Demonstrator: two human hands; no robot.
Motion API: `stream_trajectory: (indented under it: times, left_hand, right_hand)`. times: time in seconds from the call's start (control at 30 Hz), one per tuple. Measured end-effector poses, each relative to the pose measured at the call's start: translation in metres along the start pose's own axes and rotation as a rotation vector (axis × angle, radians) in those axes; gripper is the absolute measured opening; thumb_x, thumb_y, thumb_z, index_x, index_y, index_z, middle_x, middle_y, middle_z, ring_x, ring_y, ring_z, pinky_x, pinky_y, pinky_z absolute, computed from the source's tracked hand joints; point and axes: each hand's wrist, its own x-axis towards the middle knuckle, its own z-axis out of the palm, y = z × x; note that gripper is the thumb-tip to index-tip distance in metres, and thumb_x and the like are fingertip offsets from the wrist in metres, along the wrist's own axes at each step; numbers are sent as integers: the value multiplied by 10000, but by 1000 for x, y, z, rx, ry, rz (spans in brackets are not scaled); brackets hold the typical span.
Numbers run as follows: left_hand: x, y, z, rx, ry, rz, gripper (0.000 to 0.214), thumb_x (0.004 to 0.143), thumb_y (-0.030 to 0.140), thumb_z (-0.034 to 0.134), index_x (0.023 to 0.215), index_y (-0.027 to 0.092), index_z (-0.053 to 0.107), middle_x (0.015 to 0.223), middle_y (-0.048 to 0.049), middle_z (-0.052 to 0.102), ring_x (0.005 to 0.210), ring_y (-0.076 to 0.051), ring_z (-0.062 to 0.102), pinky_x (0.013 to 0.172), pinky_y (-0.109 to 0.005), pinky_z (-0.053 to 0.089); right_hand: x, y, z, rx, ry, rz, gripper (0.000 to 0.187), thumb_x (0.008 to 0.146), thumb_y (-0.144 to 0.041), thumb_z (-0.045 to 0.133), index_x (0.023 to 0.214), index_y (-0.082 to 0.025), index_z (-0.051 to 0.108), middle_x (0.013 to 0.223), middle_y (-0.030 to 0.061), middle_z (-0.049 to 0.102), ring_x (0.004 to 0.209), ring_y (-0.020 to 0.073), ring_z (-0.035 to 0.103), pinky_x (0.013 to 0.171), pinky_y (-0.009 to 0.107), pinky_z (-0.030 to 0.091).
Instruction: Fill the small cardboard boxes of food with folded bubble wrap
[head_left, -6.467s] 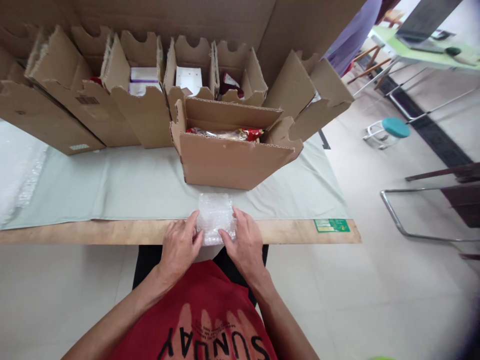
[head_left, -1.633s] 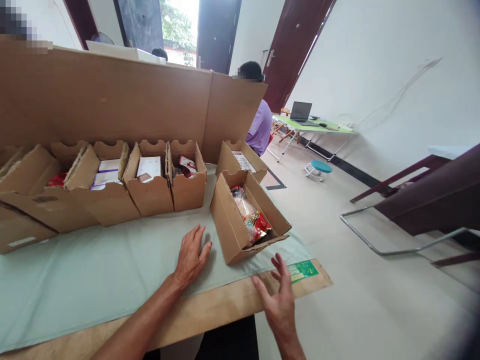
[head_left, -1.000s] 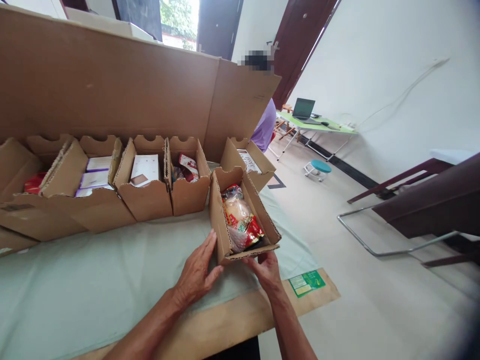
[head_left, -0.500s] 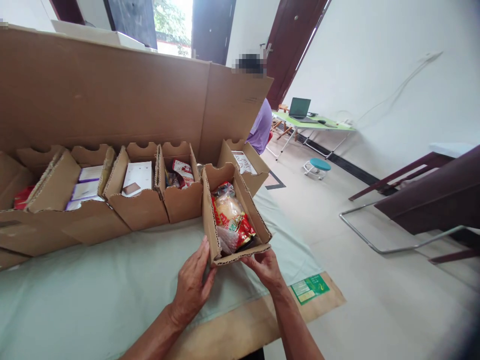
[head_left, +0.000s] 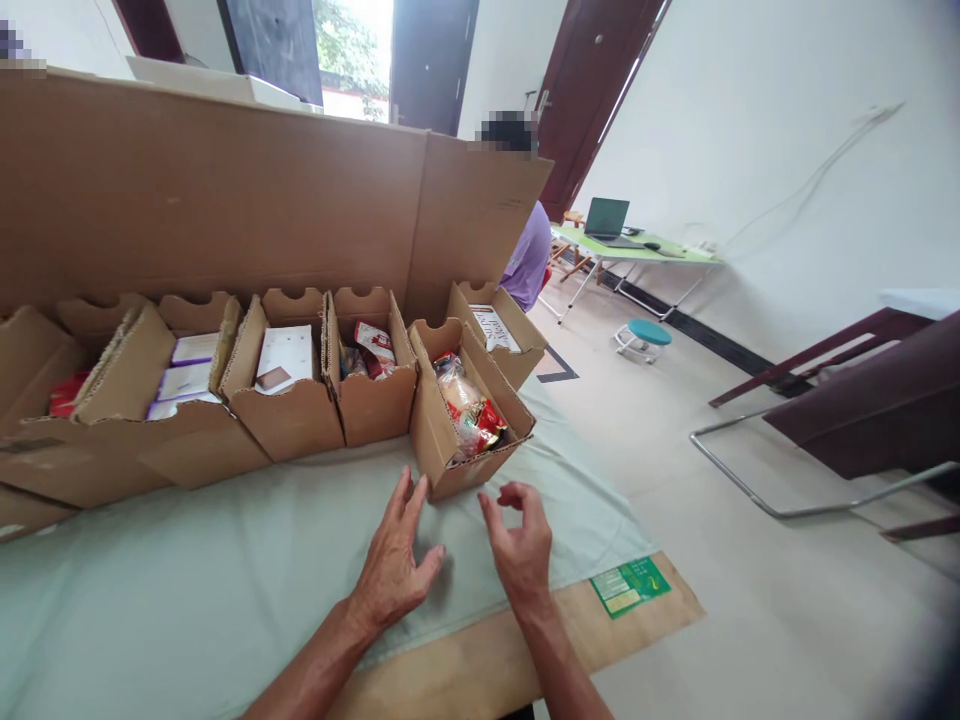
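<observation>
A cardboard bin [head_left: 480, 478] holding red-and-clear food packets [head_left: 469, 410] rests on the pale green cloth [head_left: 300, 560], at the right end of the row. Just in front of its left corner is my left hand [head_left: 397, 560], fingers apart, gripping nothing. My right hand [head_left: 519, 535] hovers before the bin's front wall, thumb and fingers curved with a gap between them and nothing inside. Left of this bin stands another bin [head_left: 379, 410] with a red-and-white packet [head_left: 375, 345]. Behind it, a further bin [head_left: 525, 352] contains a white printed box [head_left: 495, 328].
More cardboard bins with white boxes [head_left: 285, 358] and purple-edged packs [head_left: 185, 380] line the left. A tall cardboard panel [head_left: 262, 200] rises behind them. Past it sits a person in a purple top [head_left: 529, 255]. A laptop table [head_left: 660, 255], a stool [head_left: 645, 333] and a chair [head_left: 855, 410] are to the right.
The bin of red packets has gone down and back onto the cloth. Both my hands have let go of it and now sit apart from its front.
</observation>
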Motion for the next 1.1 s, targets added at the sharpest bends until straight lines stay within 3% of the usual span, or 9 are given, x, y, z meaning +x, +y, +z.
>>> stream_trajectory:
  times: [0.1, 0.2, 0.43, 0.53, 0.6, 0.7, 0.83, 0.97, 1.1]
  left_hand:
    - [0, -5, 2, -33, 75, -33, 802, 857, 161, 605, 1604, 232, 323, 1688, -160, 314, 1532, -328, 373, 1209, -556, 401]
    - [0, -10, 6, -45, 131, -10, 739, 857, 157, 589, 1567, 195, 390, 1628, -182, 414, 1509, -332, 410, 1213, -569, 395]
    - [0, -10, 9, -19, 115, -31, 697, 839, 128, 559, 1527, 167, 453, 1596, -185, 461, 1484, -331, 445, 1216, -585, 390]
    - [2, -7, 8, -23, 96, -61, 688, 825, 130, 568, 1508, 166, 489, 1588, -180, 476, 1473, -337, 458, 1214, -576, 400]
    - [2, -6, 7, -23, 81, -74, 680, 818, 135, 574, 1495, 162, 508, 1585, -184, 479, 1470, -341, 463, 1210, -576, 408]
    - [2, -6, 6, -25, 63, -69, 657, 823, 155, 580, 1478, 165, 529, 1590, -180, 474, 1472, -345, 459, 1211, -591, 406]
    - [1, -9, 7, -21, 70, -47, 646, 820, 185, 598, 1464, 183, 545, 1588, -172, 479, 1468, -368, 458, 1200, -629, 408]
    - [4, -14, 10, -45, 96, -50, 634, 784, 177, 628, 1415, 230, 587, 1566, -142, 511, 1434, -364, 497, 1176, -601, 456]
    - [12, -9, 5, -126, 223, -22, 457, 770, 157, 600, 1218, 212, 671, 1408, -153, 621, 1287, -335, 613, 1076, -565, 545]
  right_hand:
    - [-12, -17, 3, -11, -228, -181, 144, 964, -360, 617, 1032, -239, 656, 847, 42, 703, 786, 227, 664, 749, 371, 521]
    - [1, -30, 15, -9, -430, -247, 243, 960, -310, 595, 1189, -248, 652, 1032, 89, 752, 955, 269, 699, 857, 407, 541]
    - [68, -26, 59, -95, -399, -194, 414, 879, -289, 608, 1283, -204, 635, 1238, 146, 711, 1165, 328, 646, 1035, 503, 508]
    - [77, -23, 66, -80, -404, -191, 544, 842, -291, 627, 1369, -158, 595, 1407, 186, 631, 1323, 344, 573, 1123, 530, 457]
    - [77, -27, 62, -61, -375, -190, 522, 859, -307, 611, 1354, -144, 607, 1418, 196, 625, 1340, 340, 566, 1129, 525, 456]
    - [79, -53, 55, -13, -339, -190, 439, 924, -310, 550, 1336, -175, 621, 1248, 147, 716, 1117, 276, 685, 998, 440, 544]
    - [101, -111, 68, -45, -511, -267, 547, 953, -248, 522, 1500, -232, 497, 1007, 40, 760, 820, 193, 710, 816, 316, 548]
    - [129, -158, 95, -379, -677, -341, 443, 950, -224, 550, 1388, -253, 607, 943, 50, 785, 870, 260, 726, 782, 330, 500]
    - [137, -170, 100, -536, -678, -347, 264, 993, -277, 520, 1186, -250, 699, 968, 76, 796, 916, 279, 731, 761, 318, 465]
